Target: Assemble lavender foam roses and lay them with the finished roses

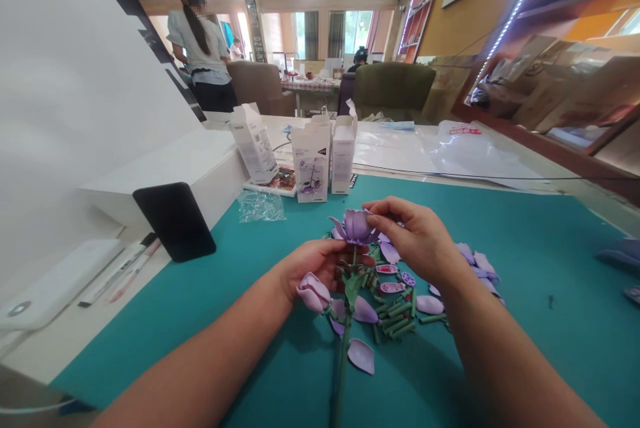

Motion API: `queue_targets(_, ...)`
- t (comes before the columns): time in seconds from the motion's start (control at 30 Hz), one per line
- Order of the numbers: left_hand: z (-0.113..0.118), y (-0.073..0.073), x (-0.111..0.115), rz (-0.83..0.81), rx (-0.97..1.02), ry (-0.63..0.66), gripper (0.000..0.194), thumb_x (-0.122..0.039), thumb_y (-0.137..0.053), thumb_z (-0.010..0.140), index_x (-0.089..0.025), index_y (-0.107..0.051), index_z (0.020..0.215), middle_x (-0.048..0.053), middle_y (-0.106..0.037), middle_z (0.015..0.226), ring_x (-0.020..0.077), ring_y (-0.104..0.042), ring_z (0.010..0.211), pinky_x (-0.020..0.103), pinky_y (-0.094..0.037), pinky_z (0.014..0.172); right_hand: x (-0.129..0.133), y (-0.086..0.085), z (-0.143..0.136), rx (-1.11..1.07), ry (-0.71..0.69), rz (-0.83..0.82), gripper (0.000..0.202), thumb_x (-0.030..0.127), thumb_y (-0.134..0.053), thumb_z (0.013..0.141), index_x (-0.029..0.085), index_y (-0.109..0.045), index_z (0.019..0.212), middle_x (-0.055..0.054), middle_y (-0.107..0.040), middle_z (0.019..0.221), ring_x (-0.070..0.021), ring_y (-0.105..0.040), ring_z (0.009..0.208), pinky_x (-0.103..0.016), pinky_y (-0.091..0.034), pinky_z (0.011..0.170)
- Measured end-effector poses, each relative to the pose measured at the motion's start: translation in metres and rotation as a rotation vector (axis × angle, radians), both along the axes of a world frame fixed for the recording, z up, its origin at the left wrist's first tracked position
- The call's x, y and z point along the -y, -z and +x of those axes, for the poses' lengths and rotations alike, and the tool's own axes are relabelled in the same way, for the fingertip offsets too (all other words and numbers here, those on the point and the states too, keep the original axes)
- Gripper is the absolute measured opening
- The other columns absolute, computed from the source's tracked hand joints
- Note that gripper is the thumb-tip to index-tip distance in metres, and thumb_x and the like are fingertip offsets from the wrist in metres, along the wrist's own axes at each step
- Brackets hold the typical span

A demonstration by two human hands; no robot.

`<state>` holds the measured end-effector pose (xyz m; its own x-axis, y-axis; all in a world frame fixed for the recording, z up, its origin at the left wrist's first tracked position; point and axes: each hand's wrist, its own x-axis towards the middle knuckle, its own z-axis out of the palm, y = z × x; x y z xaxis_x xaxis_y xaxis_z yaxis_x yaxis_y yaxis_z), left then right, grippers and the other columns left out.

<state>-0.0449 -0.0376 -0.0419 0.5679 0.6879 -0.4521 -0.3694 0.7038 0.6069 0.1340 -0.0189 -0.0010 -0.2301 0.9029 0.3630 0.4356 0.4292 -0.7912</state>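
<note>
A purple artificial flower (356, 227) with a green stem (343, 361) and green leaves (353, 285) stands upright before me. My left hand (325, 263) has its fingers around the stem just under the bloom. At the bloom's right side, my right hand (407, 231) pinches a petal between thumb and fingertips. A paler closed bud (314, 293) hangs off the same stem, left of the leaves. Loose purple petals (361, 356), short green stem pieces (397, 321) and small pink-and-purple parts (393, 287) lie on the mat beneath and beside the flower.
The work lies on a green mat (225, 321). Beyond it stand white boxes (313, 160) beside a crumpled clear bag (260, 206). A black phone-like slab (174, 221) leans at the left, near pens (125, 275). More petals (480, 268) lie at right. A person (200, 48) stands in the background.
</note>
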Motion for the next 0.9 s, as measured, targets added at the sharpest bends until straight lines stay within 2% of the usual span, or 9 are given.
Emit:
queue_targets(0.2, 0.0043, -0.0029, 0.0007, -0.038, 0.037, -0.014, 0.028, -0.023, -0.044, 0.090, -0.009, -0.069, 0.089, 0.009, -0.073, 0.080, 0.0183, -0.064, 0.067, 0.030, -0.046, 0.067, 0.0012, -0.0011, -0.0012, 0.026, 0.013, -0.008, 0.013, 0.033, -0.057, 0.081, 0.023, -0.063, 0.077, -0.006, -0.072, 0.101, -0.0239, -0.064, 0.095, -0.040, -0.046, 0.084)
queue_targets(0.7, 0.0052, 0.0001, 0.0020, -0.013, 0.088, -0.017, 0.024, -0.020, -0.048, 0.086, -0.006, -0.067, 0.087, 0.010, -0.071, 0.078, 0.0183, -0.064, 0.068, 0.029, -0.046, 0.068, 0.0009, -0.0005, -0.0007, 0.022, -0.015, 0.003, 0.016, 0.035, -0.057, 0.077, 0.022, -0.060, 0.068, -0.007, -0.072, 0.097, -0.0244, -0.064, 0.095, -0.041, -0.045, 0.085)
queue_targets(0.9, 0.0041, -0.0004, 0.0003, -0.019, 0.087, -0.006, 0.024, -0.020, -0.048, 0.087, -0.006, -0.067, 0.088, 0.011, -0.072, 0.077, 0.0191, -0.065, 0.068, 0.029, -0.047, 0.068, -0.0006, -0.0015, -0.0009, 0.012, -0.009, -0.015, 0.015, 0.035, -0.060, 0.078, 0.021, -0.063, 0.072, -0.006, -0.072, 0.097, -0.0229, -0.064, 0.093, -0.040, -0.046, 0.083)
